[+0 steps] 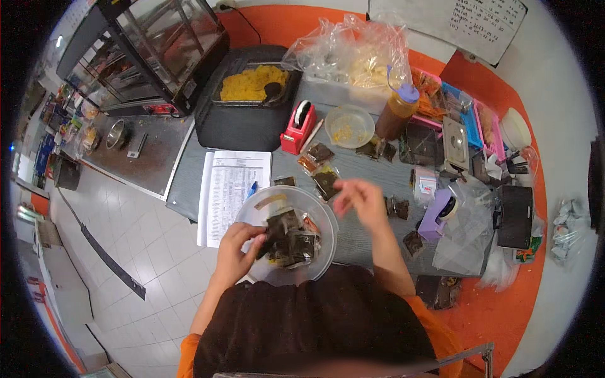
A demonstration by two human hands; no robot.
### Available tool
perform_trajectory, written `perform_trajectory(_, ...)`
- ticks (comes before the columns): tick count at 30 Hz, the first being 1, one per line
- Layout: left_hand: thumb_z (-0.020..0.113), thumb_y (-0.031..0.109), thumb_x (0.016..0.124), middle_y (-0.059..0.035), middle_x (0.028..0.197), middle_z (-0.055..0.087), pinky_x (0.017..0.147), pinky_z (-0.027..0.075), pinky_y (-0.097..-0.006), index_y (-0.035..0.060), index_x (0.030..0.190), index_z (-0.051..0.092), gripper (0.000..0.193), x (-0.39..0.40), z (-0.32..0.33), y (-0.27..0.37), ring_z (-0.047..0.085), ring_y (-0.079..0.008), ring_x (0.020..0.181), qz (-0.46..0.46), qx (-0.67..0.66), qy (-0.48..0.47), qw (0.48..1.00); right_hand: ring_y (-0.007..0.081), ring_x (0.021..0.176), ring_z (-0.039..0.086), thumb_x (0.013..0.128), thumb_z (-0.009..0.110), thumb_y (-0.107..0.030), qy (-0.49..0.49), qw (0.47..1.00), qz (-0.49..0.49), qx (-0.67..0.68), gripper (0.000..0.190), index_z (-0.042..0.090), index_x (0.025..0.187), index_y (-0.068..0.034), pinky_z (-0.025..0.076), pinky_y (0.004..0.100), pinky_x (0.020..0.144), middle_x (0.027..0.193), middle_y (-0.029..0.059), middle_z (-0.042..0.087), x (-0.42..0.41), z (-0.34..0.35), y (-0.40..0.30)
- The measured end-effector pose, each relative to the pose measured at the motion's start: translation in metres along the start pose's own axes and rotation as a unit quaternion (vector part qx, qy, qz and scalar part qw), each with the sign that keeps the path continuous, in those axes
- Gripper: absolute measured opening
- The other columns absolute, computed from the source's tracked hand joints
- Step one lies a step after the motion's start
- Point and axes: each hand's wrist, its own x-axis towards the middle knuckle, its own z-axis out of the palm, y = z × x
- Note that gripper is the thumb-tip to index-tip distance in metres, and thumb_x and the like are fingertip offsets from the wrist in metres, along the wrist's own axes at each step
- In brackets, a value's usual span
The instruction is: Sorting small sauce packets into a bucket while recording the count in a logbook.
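A round translucent plastic tub [329,236] stands at the table's near edge, with several small clear packets of dark filling [302,245] inside. My left hand [241,243] reaches over the tub's left side, thumb and fingers pinched on a dark packet [268,241]. To the right of the tub, my right hand [357,201] is raised over the table, blurred, its fingers bent and spread, with nothing visible in them. Close to its fingertips lies another dark packet [325,183], beside a packet with orange and dark contents [315,156].
Left of the tub lies an open printed booklet [217,189] with a blue pen [252,190]. Farther back are a red tape dispenser [298,130], a shallow plastic bowl [350,126] and a sauce bottle [399,111]. A purple tape dispenser [434,219] stands at the right.
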Motion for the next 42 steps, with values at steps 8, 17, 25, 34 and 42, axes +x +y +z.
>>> perform_trajectory(8, 0.066, 0.003, 0.070, -0.0099, 0.090, 0.058, 0.070, 0.044, -0.0342, 0.0036, 0.091, 0.058, 0.022, 0.004, 0.016, 0.014, 0.055, -0.0271, 0.082, 0.033, 0.053, 0.076, 0.995, 0.0340, 0.085, 0.058, 0.064, 0.077, -0.031, 0.207, 0.852, -0.080, -0.474, 0.056, 0.058, 0.105, 0.001, 0.044, 0.0412, 0.080, 0.090, 0.0186, 0.061, 0.073, -0.042, 0.132)
perform_trajectory(17, 0.063, -0.001, 0.068, -0.0093, 0.086, 0.060, 0.069, 0.045, -0.0338, 0.0041, 0.086, 0.060, 0.019, 0.004, 0.015, 0.012, 0.057, -0.0267, 0.079, 0.009, 0.031, 0.089, 0.996, 0.0160, 0.087, 0.057, 0.081, 0.066, -0.019, 0.172, 0.975, 0.096, 0.104, 0.026, 0.059, 0.099, -0.002, 0.044, 0.0312, 0.073, 0.095, 0.0039, 0.062, 0.062, -0.076, 0.092)
perform_trajectory(25, 0.063, -0.001, 0.068, -0.0102, 0.087, 0.060, 0.068, 0.045, -0.0328, 0.0044, 0.087, 0.060, 0.021, 0.007, 0.013, 0.013, 0.057, -0.0265, 0.078, 0.020, 0.044, 0.080, 0.996, 0.0175, 0.093, 0.058, 0.089, 0.053, -0.014, 0.025, 0.935, 0.001, 0.353, 0.022, 0.053, 0.110, -0.006, 0.048, 0.0346, 0.078, 0.104, 0.0047, 0.060, 0.061, -0.053, 0.049)
perform_trajectory(34, 0.065, 0.006, 0.080, -0.0050, 0.087, 0.059, 0.068, 0.047, -0.0241, -0.0013, 0.097, 0.054, 0.021, 0.055, 0.021, 0.057, 0.057, -0.0100, 0.081, -0.190, -0.466, 0.009, 0.864, 0.0179, 0.086, 0.060, 0.089, 0.053, -0.012, -0.061, 0.931, -0.048, 0.356, 0.019, 0.054, 0.105, -0.002, 0.049, 0.0327, 0.075, 0.095, 0.0064, 0.061, 0.030, 0.014, -0.024)
perform_trajectory(42, 0.064, 0.008, 0.082, -0.0012, 0.067, 0.055, 0.058, 0.047, -0.0223, -0.0009, 0.080, 0.052, 0.015, 0.093, 0.054, 0.054, 0.056, -0.0075, 0.067, -0.193, -0.460, -0.143, 0.855, 0.0168, 0.087, 0.059, 0.085, 0.059, -0.009, 0.089, 0.975, -0.059, 0.194, 0.023, 0.054, 0.105, 0.001, 0.048, 0.0309, 0.077, 0.096, 0.0064, 0.061, -0.011, -0.018, -0.039)
